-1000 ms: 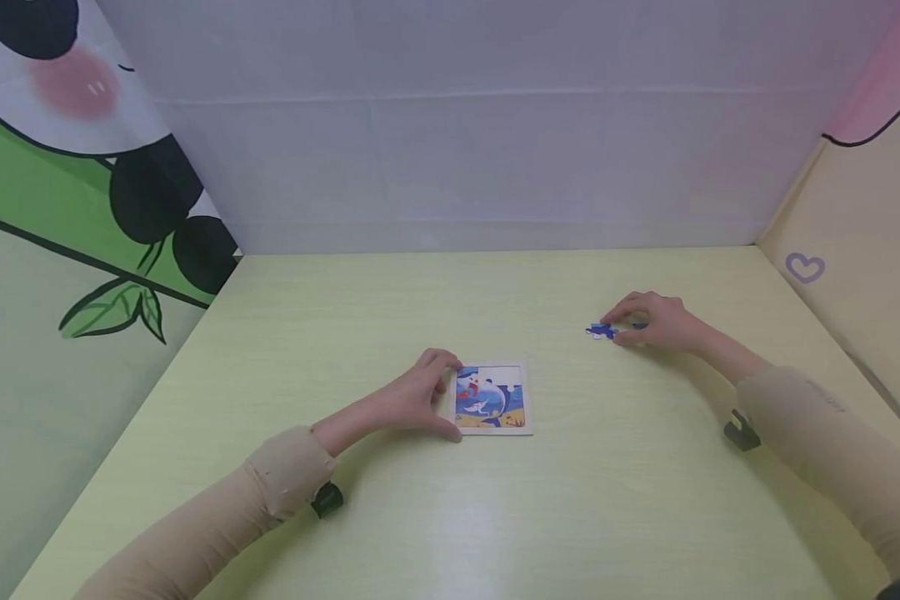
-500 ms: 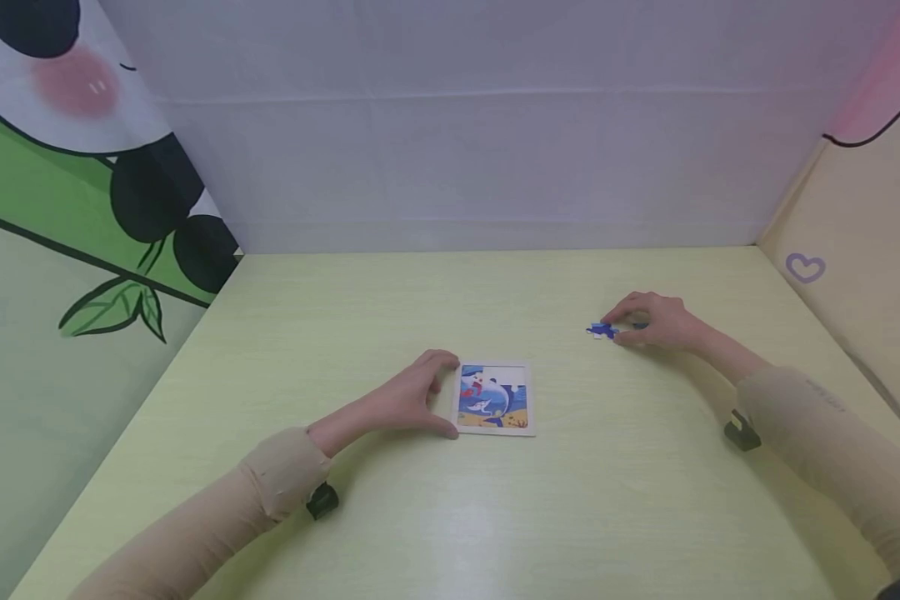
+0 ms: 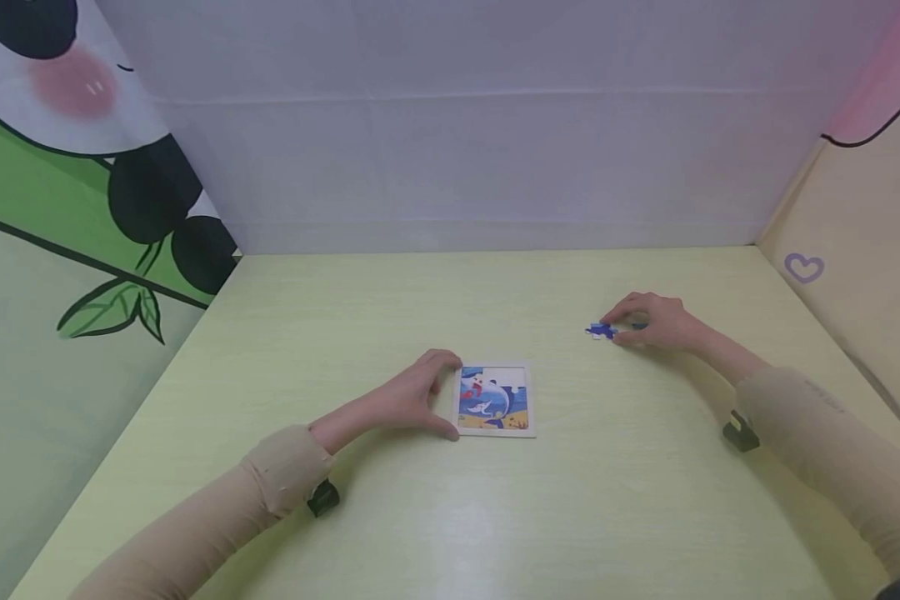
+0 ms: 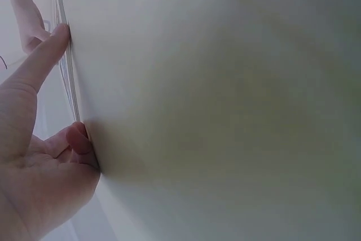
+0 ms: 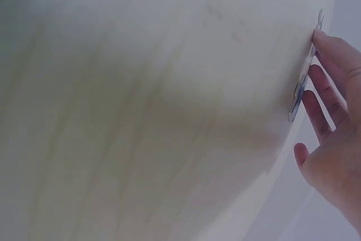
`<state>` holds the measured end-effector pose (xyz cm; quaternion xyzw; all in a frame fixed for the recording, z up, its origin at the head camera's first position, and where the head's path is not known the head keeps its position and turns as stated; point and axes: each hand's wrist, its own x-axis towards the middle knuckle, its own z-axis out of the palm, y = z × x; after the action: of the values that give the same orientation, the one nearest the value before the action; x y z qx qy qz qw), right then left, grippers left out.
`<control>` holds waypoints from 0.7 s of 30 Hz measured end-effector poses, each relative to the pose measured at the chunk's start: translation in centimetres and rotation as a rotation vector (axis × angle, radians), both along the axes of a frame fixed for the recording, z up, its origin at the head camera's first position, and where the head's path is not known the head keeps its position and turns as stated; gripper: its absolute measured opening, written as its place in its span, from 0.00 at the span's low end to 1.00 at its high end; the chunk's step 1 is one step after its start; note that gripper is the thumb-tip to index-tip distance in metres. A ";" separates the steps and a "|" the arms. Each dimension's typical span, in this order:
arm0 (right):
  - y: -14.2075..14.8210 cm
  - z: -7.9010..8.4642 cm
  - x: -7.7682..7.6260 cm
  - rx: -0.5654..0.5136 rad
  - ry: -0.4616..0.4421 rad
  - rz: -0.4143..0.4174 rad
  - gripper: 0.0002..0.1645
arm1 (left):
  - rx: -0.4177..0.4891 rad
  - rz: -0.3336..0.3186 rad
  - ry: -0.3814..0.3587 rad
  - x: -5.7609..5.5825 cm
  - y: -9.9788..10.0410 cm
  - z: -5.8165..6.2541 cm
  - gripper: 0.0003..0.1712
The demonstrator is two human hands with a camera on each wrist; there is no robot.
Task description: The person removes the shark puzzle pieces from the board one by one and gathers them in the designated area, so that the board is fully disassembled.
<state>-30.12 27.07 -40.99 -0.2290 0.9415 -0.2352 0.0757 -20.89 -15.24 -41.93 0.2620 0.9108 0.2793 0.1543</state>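
A small square jigsaw puzzle (image 3: 493,400) with a pale frame and a whale picture lies on the table, a white gap at its upper right. My left hand (image 3: 408,398) grips its left side, thumb at the near corner and fingers at the far one. In the left wrist view the puzzle board (image 4: 73,91) shows edge-on between thumb and fingers. Farther right, my right hand (image 3: 663,323) holds thumb and index finger about a blue puzzle piece (image 3: 601,331); more blue shows beneath the palm. In the right wrist view, flat pieces (image 5: 297,103) run along the fingertips.
The pale yellow table (image 3: 390,308) ends at a white back panel (image 3: 457,167). A printed panel (image 3: 120,275) stands on the left, and a beige one (image 3: 862,275) on the right. Dark wrist cameras hang under both sleeves.
The puzzle has shifted very slightly right and its left side shows a little more beside my left fingers. The right hand stays in place at the pieces.
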 end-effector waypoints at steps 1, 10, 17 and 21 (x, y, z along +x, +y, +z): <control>0.0 -0.1 0.0 0.001 0.000 -0.001 0.19 | 0.001 0.000 -0.003 0.0 0.0 0.0 0.60; 0.1 -0.3 -0.2 0.006 0.014 -0.002 0.20 | 0.016 0.001 -0.014 0.1 0.0 0.2 0.59; 0.2 -0.4 -0.1 0.007 0.019 0.005 0.20 | 0.016 0.002 -0.015 0.1 0.0 0.2 0.59; 0.1 -0.3 0.0 0.012 0.037 0.007 0.21 | 0.020 0.001 -0.018 0.1 0.0 0.2 0.59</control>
<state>-30.11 27.14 -41.28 -0.2363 0.9433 -0.2252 0.0607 -20.80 -15.21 -41.75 0.2603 0.9068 0.2907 0.1596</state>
